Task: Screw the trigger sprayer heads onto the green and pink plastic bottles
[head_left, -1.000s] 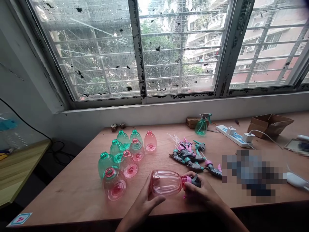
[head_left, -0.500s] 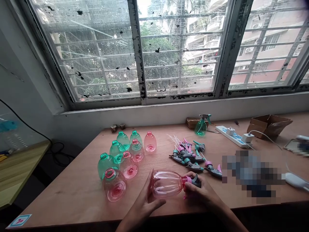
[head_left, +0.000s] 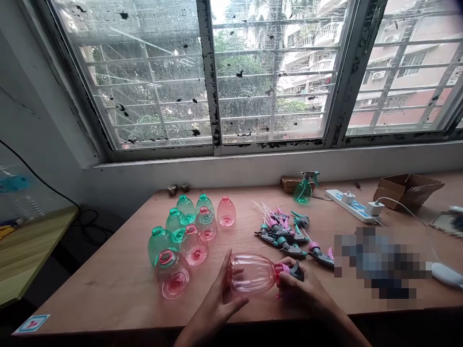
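A clear pink spray bottle [head_left: 251,274] lies sideways between my hands just above the table's front part. My left hand [head_left: 222,296] is wrapped round its base end, with fingers showing through the plastic and the thumb below. At the neck, my right hand [head_left: 298,284] is closed round the grey and pink spray head [head_left: 291,271], which sits on the bottle's mouth. Whether the thread is fully tight I cannot tell. Farther back lies a heap of spray heads [head_left: 284,233] in grey, pink and green, with thin white tubes. One spray head [head_left: 321,255] rests at the heap's right.
Several open pink bottles [head_left: 195,248] and green bottles [head_left: 161,245] stand to the left. Along the back are a complete green spray bottle [head_left: 303,190], a power strip [head_left: 352,206] and a cardboard box [head_left: 405,193]. A blurred patch covers something at right, beside a white mouse [head_left: 446,274].
The view has shifted slightly. Fingers of my left hand now show through the bottle near its base. Both hands keep their hold, and the bottle stays almost where it was.
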The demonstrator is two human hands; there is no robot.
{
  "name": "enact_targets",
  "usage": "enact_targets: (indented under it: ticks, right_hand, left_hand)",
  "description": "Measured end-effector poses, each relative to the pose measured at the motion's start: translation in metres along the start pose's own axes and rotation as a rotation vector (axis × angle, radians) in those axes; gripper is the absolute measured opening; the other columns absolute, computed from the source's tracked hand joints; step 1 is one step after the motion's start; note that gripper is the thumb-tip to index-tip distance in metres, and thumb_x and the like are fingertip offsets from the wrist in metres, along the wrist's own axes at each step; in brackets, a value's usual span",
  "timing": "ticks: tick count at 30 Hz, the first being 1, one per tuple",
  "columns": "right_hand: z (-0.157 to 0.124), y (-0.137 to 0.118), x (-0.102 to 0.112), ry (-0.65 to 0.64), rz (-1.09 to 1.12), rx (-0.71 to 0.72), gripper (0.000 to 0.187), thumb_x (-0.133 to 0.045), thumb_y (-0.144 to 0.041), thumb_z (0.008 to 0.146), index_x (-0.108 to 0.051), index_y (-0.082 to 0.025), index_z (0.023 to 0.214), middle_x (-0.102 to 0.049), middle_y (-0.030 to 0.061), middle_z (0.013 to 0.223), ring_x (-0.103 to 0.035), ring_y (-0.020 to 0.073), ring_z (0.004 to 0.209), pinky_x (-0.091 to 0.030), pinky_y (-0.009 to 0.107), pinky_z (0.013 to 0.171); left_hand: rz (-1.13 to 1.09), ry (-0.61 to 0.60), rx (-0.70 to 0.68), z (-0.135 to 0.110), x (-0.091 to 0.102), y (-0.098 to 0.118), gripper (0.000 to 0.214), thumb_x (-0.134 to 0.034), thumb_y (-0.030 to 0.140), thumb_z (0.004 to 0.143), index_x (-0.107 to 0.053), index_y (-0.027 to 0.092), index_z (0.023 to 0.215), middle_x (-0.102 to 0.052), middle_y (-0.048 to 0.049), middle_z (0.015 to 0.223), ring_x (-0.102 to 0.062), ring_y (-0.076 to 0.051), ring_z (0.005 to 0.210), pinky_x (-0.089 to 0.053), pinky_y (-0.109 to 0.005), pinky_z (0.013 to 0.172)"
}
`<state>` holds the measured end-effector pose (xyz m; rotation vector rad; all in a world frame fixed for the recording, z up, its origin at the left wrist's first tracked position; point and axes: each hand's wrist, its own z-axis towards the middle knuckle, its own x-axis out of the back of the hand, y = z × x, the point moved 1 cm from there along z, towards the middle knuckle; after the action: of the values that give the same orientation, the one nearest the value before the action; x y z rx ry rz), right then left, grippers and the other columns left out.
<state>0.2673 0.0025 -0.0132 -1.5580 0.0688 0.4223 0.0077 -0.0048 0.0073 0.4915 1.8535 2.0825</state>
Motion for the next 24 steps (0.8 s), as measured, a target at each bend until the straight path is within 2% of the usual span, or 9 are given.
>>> enact_targets:
  ticks: [4, 9, 12, 15, 17, 20, 22, 24]
  right_hand:
    - [-0.0003, -0.0001, -0.0003, 0.005, -0.003, -0.003, 0.038, -0.081, -0.046, 0.076, -0.061, -0.018, 0.091, -0.071, 0.0021, 0.069, -0.067, 0.0179, 0.058, -0.06, 0.035, 0.061]
    - [0.0001, -0.0008, -0.0006, 0.016, -0.032, 0.005, 0.041, -0.081, -0.05, 0.074, -0.061, -0.018, 0.089, -0.071, 0.0026, 0.068, -0.067, 0.0198, 0.057, -0.059, 0.036, 0.06]
    - [0.0004, -0.0003, -0.0005, 0.014, -0.012, 0.006, 0.042, -0.081, -0.05, 0.074, -0.061, -0.018, 0.09, -0.071, 0.0024, 0.068, -0.067, 0.0195, 0.057, -0.059, 0.037, 0.06]
    - [0.0004, -0.0002, -0.0004, 0.008, 0.003, 0.009, 0.041, -0.082, -0.049, 0.074, -0.061, -0.018, 0.091, -0.07, 0.0019, 0.068, -0.066, 0.0186, 0.057, -0.058, 0.036, 0.061]
    - [0.0002, -0.0009, -0.0006, 0.013, 0.003, 0.01, 0.041, -0.082, -0.049, 0.073, -0.062, -0.017, 0.091, -0.069, 0.0013, 0.068, -0.065, 0.0183, 0.057, -0.058, 0.036, 0.061]
    - [-0.0003, -0.0026, -0.0017, 0.017, -0.006, 0.013, 0.043, -0.083, -0.051, 0.072, -0.063, -0.017, 0.091, -0.069, 0.0014, 0.067, -0.065, 0.0187, 0.056, -0.058, 0.036, 0.06]
    - [-0.0005, -0.0034, -0.0024, 0.025, -0.009, 0.009, 0.044, -0.083, -0.051, 0.071, -0.064, -0.017, 0.091, -0.069, 0.0016, 0.067, -0.065, 0.0191, 0.056, -0.058, 0.036, 0.06]
    - [-0.0006, -0.0037, -0.0026, 0.042, 0.0, 0.005, 0.044, -0.083, -0.051, 0.07, -0.064, -0.018, 0.091, -0.069, 0.0013, 0.067, -0.065, 0.0193, 0.056, -0.059, 0.036, 0.06]
  left_hand:
    - [0.01, 0.007, 0.001, -0.0027, -0.0018, 0.0023, 0.11, -0.079, 0.043, 0.081, -0.001, 0.032, 0.157, -0.056, -0.013, 0.137, -0.048, -0.032, 0.133, -0.029, -0.05, 0.116]
    - [-0.033, -0.013, 0.042, -0.0008, -0.0012, 0.0021, 0.107, -0.08, 0.047, 0.079, -0.011, 0.027, 0.157, -0.053, -0.016, 0.141, -0.044, -0.035, 0.136, -0.031, -0.051, 0.116]
    - [-0.018, -0.005, 0.003, -0.0003, -0.0015, 0.0029, 0.105, -0.078, 0.044, 0.082, -0.005, 0.031, 0.157, -0.045, -0.0136, 0.149, -0.043, -0.033, 0.137, -0.028, -0.05, 0.118]
    - [0.003, 0.004, -0.022, -0.0002, -0.0021, 0.0019, 0.102, -0.073, 0.044, 0.086, 0.001, 0.033, 0.157, -0.049, -0.0126, 0.145, -0.045, -0.031, 0.136, -0.027, -0.05, 0.118]
    - [-0.005, 0.008, -0.021, 0.0003, -0.0022, 0.0003, 0.106, -0.076, 0.045, 0.084, 0.001, 0.032, 0.157, -0.052, -0.0131, 0.142, -0.045, -0.033, 0.136, -0.029, -0.051, 0.118]
    - [-0.019, -0.003, -0.018, 0.0017, -0.0019, -0.001, 0.117, -0.086, 0.044, 0.073, -0.007, 0.028, 0.157, -0.051, -0.0153, 0.143, -0.044, -0.036, 0.136, -0.029, -0.052, 0.118]
    - [-0.036, -0.01, -0.013, 0.0023, -0.002, -0.0001, 0.111, -0.084, 0.044, 0.074, -0.013, 0.027, 0.157, -0.047, -0.0155, 0.148, -0.042, -0.035, 0.138, -0.028, -0.051, 0.118]
    - [-0.049, -0.009, -0.007, 0.0022, -0.0025, 0.0021, 0.105, -0.081, 0.044, 0.078, -0.013, 0.029, 0.157, -0.042, -0.0135, 0.152, -0.041, -0.034, 0.139, -0.029, -0.049, 0.118]
